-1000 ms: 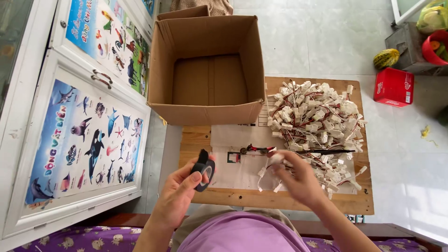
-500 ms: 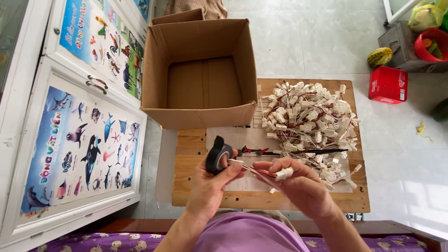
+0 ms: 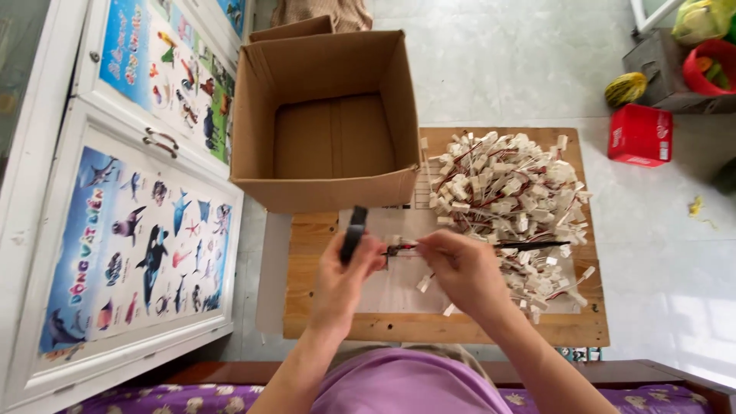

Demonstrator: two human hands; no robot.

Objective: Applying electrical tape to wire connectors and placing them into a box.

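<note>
My left hand (image 3: 346,277) holds a black roll of tape (image 3: 354,233) upright over the wooden board (image 3: 491,326). My right hand (image 3: 460,270) pinches a small bundle of red and black wires with white connectors (image 3: 402,248), held between both hands above a white sheet (image 3: 399,290). A big pile of white connectors with red wires (image 3: 510,195) lies just right of my hands on the board. One black strip (image 3: 537,245) lies across the pile's near edge.
An open, empty cardboard box (image 3: 328,123) stands just beyond the board. White cabinet doors with animal posters (image 3: 146,230) run along the left. A red box (image 3: 640,135), a red bowl (image 3: 709,65) and a striped squash (image 3: 625,88) sit on the tiled floor at right.
My left hand has lifted the tape roll from low left toward the middle. My right hand has drawn a wire bundle out of the pile, and the two hands now meet.
</note>
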